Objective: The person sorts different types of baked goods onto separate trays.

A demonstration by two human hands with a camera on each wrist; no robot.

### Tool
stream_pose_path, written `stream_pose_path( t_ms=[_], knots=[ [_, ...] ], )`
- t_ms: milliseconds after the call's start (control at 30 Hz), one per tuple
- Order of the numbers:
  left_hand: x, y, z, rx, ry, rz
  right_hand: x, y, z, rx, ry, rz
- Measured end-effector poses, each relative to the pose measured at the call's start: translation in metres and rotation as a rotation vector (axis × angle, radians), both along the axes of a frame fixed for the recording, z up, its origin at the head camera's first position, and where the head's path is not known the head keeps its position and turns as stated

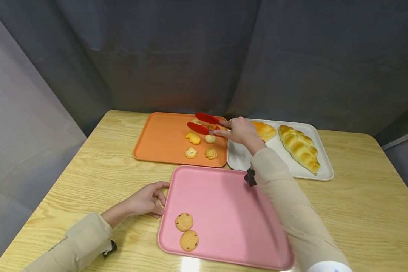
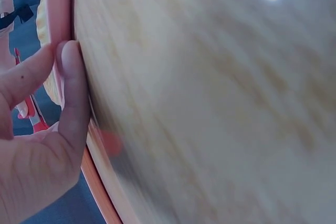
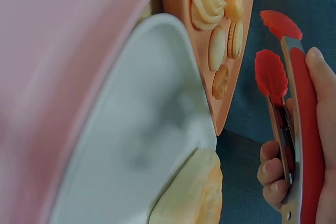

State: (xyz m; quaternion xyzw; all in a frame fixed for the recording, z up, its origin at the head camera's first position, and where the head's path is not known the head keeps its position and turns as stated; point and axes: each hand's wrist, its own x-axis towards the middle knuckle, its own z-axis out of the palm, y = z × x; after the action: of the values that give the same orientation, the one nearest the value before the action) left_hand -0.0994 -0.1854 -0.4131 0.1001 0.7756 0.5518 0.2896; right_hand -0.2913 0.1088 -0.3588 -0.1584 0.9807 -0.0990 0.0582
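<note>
My right hand grips red-tipped tongs over the right part of the orange tray. The tongs' tips are apart, with nothing between them in the right wrist view. Below and around them are small pastries: a yellow piece, a pale oval piece, a round fluted cookie and a swirled cookie; others are partly hidden by the tongs. My left hand holds the left rim of the pink tray, thumb and finger at the edge. Two chip cookies lie on that tray.
A white tray stands at the back right, bearing a braided loaf and another bread partly behind my right hand. The orange and white trays sit side by side behind the pink one. A dark curtain hangs behind the wooden table.
</note>
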Motion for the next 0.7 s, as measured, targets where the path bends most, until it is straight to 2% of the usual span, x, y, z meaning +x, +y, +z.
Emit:
stream_pose_path(
  t_ms=[400, 700],
  knots=[
    [-0.001, -0.001, -0.001, 0.006, -0.007, -0.001, 0.018, 0.016, 0.009, -0.015, 0.07, 0.069],
    [-0.001, -0.001, 0.001, 0.01, -0.011, -0.004, 0.037, 0.023, 0.019, -0.011, 0.128, 0.123]
  ],
)
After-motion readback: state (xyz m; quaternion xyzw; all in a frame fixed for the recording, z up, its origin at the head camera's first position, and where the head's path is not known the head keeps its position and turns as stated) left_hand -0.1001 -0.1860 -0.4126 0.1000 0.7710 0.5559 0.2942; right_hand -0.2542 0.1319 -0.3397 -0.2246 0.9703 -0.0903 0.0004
